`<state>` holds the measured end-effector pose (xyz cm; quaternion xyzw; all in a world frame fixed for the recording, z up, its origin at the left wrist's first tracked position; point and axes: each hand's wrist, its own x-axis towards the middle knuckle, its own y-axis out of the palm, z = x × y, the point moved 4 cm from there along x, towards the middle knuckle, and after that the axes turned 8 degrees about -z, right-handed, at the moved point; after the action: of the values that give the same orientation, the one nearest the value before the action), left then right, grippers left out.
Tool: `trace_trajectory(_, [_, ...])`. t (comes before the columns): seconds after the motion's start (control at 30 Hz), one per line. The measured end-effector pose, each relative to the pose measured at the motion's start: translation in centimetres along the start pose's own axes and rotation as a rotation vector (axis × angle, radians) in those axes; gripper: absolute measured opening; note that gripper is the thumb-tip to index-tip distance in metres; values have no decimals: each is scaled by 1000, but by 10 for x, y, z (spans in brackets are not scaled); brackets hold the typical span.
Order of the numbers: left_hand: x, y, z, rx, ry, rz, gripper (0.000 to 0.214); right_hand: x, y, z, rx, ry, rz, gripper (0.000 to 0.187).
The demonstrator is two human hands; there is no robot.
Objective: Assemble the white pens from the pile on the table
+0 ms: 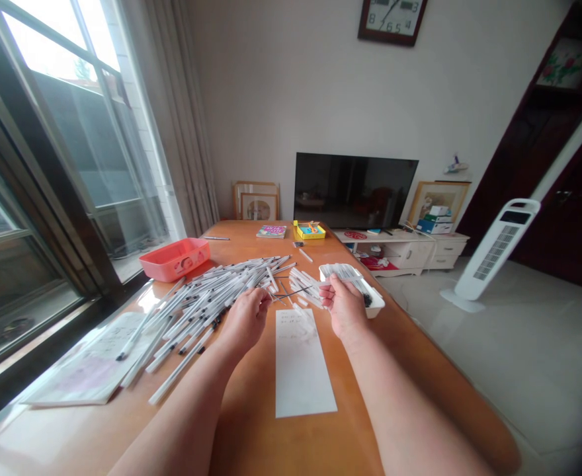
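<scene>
Both my hands are over the middle of the table, in front of a sheet of paper. My left hand (247, 315) is closed in a pinch at one end of a thin dark pen refill (295, 291). The refill's other end reaches my right hand (344, 305), whose fingers are closed on a pale pen barrel (350, 279). Whether the refill's tip is inside the barrel I cannot tell. Left of my hands spreads a big heap of white pens with black ends (206, 301). Between my hands lie loose pale pen parts (298, 277). A white basket (377, 307) stands behind my right hand, holding pale sticks and small black pieces.
The white paper sheet (303, 377) lies below my hands. A red plastic bin (174, 259) and a booklet (92, 363) are at the left. Farther back are a colourful book (271, 231) and a yellow box (309, 231). The table's right edge (450, 360) runs beside my right arm.
</scene>
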<state>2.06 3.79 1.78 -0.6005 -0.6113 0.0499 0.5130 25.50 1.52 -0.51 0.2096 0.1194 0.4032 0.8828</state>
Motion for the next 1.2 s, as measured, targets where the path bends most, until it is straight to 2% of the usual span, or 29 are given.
trace_trajectory(0.2, [-1, -1, -2, -118, 1, -5, 18, -15, 9, -3, -6, 78, 82, 30])
trace_trajectory(0.3, [-3, 1, 0, -235, -61, 8, 17, -23, 15, -5, 7, 137, 146, 29])
trace_trajectory(0.5, [-6, 6, -7, -674, -278, 76, 18, -35, 24, -13, 0, 243, 241, 30])
trace_trajectory(0.7, [-9, 6, -21, -1017, -394, 151, 30, -43, 30, -16, 53, 346, 319, 27])
trace_trajectory(0.87, [-10, 5, -25, -1147, -428, 177, 34, -43, 30, -17, 79, 414, 338, 23])
trace_trajectory(1.0, [-9, 1, -22, -1203, -470, 149, 29, -42, 30, -17, 75, 452, 357, 25])
trace_trajectory(1.1, [-6, -7, -13, -1216, -494, 115, 28, -35, 25, -15, 12, 383, 274, 30])
trace_trajectory(1.2, [-5, -14, -3, -1179, -507, 111, 29, -29, 19, -5, -180, 100, 221, 32])
